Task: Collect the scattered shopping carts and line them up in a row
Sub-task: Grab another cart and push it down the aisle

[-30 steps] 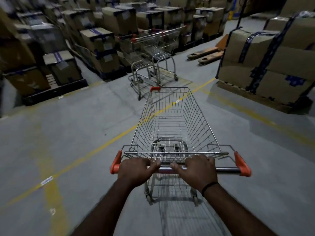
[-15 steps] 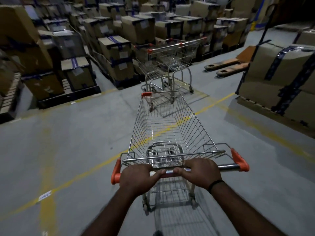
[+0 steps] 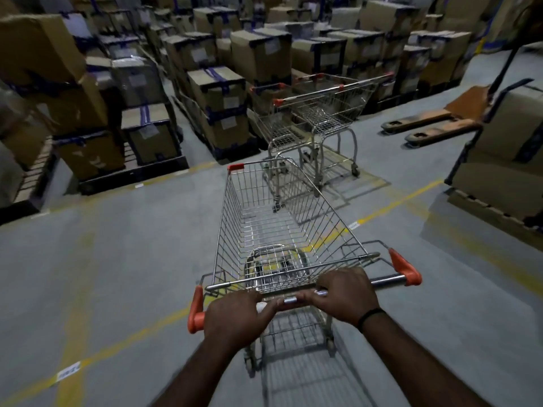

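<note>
Steel cart (image 3: 235, 215) | left grip (image 3: 235, 315), right grip (image 3: 346, 292) clasp handle (image 3: 388, 279) | two carts (image 3: 326, 113) ahead

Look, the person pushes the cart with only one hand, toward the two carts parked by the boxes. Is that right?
Not one hand: the head view shows both the left hand and the right hand gripping the handle bar of the cart. The rest holds: it points toward the two carts parked by the boxes.
</note>
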`<action>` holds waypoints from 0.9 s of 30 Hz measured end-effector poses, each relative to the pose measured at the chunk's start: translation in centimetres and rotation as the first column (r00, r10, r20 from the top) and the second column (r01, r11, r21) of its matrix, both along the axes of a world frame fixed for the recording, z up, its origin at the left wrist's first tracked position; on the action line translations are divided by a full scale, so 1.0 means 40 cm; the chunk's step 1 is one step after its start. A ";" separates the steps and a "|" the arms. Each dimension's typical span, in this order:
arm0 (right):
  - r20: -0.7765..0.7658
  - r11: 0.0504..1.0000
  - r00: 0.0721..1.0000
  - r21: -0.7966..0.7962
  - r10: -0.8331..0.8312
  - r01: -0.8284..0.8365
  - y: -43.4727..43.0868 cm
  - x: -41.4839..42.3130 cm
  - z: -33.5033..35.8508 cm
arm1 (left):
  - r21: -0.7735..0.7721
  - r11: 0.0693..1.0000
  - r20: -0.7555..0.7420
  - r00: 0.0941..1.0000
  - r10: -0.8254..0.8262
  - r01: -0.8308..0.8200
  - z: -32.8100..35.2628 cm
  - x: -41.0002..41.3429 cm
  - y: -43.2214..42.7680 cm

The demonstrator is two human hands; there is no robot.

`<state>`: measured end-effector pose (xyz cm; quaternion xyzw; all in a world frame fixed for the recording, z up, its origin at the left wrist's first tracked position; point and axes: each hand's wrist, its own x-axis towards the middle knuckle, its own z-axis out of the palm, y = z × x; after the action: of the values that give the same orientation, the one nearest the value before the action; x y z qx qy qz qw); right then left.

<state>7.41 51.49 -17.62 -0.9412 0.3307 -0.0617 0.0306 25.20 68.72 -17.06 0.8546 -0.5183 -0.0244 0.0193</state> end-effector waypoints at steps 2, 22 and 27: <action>0.022 0.999 0.999 -0.016 0.040 -0.040 -0.073 0.048 -0.004 | -0.017 0.999 0.014 0.999 0.033 -0.033 -0.005 0.040 -0.067; -0.042 0.940 0.939 0.020 0.341 -0.341 -0.695 0.450 -0.003 | -0.064 0.933 0.028 0.934 0.355 -0.353 -0.007 0.379 -0.630; -0.025 0.941 0.941 0.022 0.339 -0.338 -0.818 0.578 -0.009 | -0.039 0.936 0.069 0.933 0.352 -0.350 -0.014 0.498 -0.746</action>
<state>30.53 18.78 -17.97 -0.9845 0.1650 -0.0393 0.0441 45.13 38.86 -17.64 0.9334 -0.3581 0.0183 0.0149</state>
